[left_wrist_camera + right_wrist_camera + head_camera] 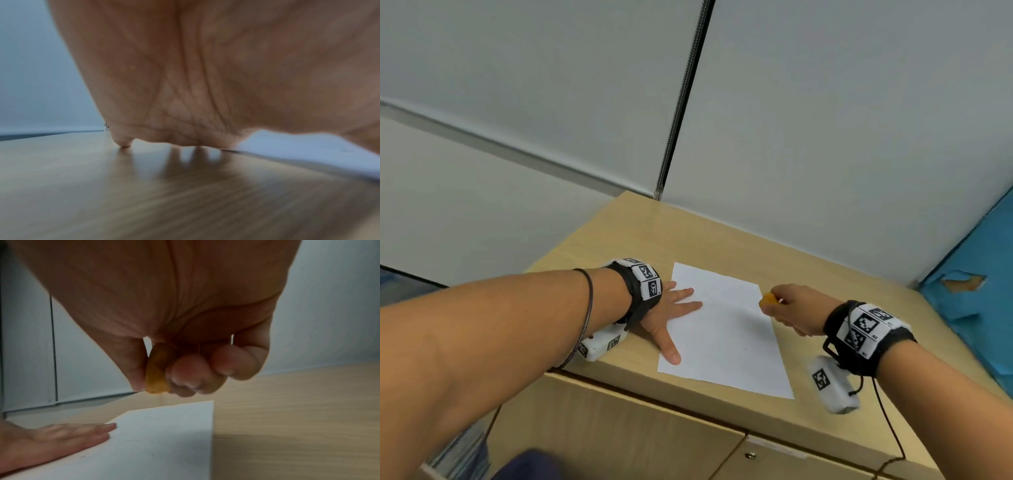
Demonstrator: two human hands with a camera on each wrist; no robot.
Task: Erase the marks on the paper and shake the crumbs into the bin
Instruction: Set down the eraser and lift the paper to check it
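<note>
We pin the sheet of paper (pixel 726 329) at table (pixel 619 233) centre, left hand (pixel 671 315) flat on its 9 o'clock edge. Right hand (pixel 791 313) pinches the orange eraser (pixel 768 299) above its 2 o'clock corner. Faint marks remain; next, we judge, lower and rub. Bin unseen.
</note>
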